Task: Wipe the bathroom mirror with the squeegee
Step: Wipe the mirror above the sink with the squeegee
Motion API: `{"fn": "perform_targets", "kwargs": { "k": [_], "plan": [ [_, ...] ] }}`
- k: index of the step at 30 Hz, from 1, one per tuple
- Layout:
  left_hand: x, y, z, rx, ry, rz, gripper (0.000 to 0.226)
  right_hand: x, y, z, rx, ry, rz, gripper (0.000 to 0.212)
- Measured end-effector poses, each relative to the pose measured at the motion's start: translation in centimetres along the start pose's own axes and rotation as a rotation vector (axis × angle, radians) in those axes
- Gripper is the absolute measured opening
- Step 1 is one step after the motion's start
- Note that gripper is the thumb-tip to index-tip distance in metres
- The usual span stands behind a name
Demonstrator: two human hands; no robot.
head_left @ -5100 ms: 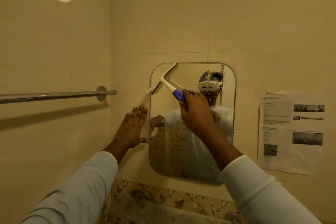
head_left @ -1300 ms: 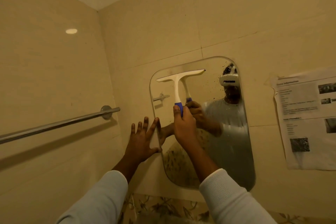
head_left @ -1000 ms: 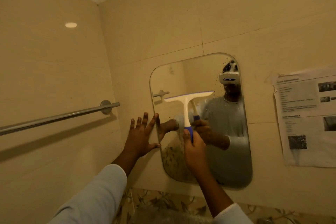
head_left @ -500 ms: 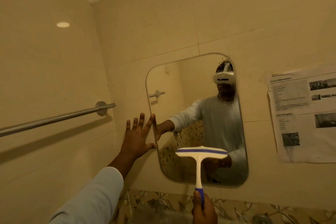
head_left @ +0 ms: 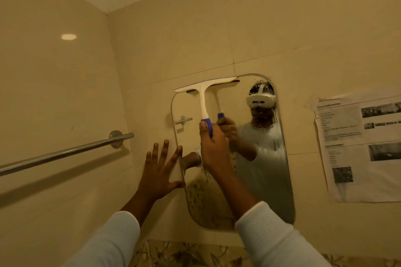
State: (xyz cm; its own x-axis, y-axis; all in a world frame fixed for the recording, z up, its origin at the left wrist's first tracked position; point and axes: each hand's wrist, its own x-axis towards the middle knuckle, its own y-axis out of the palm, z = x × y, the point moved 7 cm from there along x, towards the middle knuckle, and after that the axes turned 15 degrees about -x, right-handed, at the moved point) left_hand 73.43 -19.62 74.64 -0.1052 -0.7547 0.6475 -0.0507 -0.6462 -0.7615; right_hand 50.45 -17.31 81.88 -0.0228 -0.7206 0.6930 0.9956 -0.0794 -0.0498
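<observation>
A rounded-corner mirror [head_left: 269, 180] hangs on the beige tiled wall. My right hand [head_left: 213, 143] grips the blue handle of a white squeegee [head_left: 205, 102]. Its blade lies across the mirror's top left edge, roughly level. My left hand [head_left: 158, 171] presses flat on the wall with fingers spread, its thumb and forefinger at the mirror's left edge. Water spots speckle the glass at the upper right, around the reflection of a person wearing a headset.
A chrome towel bar [head_left: 65, 154] runs along the left wall. A printed paper sheet [head_left: 360, 147] is taped to the wall right of the mirror. A floral-patterned surface [head_left: 184, 253] lies below the mirror.
My right hand pulled the squeegee down the mirror's left part to the bottom, then lifted it back to the top left edge. My left hand stayed on the wall.
</observation>
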Motion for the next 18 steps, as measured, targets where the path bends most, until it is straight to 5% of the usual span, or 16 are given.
{"fn": "perform_targets", "kwargs": {
  "k": [10,18],
  "plan": [
    [0.6,1.1,1.1,-0.075,0.007,0.057,0.127,1.5,-0.8,-3.7,-0.036,0.055,-0.028,0.026],
    [0.4,0.6,0.8,-0.094,0.03,0.053,0.128,-5.9,-2.8,-10.3,-0.013,0.129,-0.061,0.036]
  ]
}}
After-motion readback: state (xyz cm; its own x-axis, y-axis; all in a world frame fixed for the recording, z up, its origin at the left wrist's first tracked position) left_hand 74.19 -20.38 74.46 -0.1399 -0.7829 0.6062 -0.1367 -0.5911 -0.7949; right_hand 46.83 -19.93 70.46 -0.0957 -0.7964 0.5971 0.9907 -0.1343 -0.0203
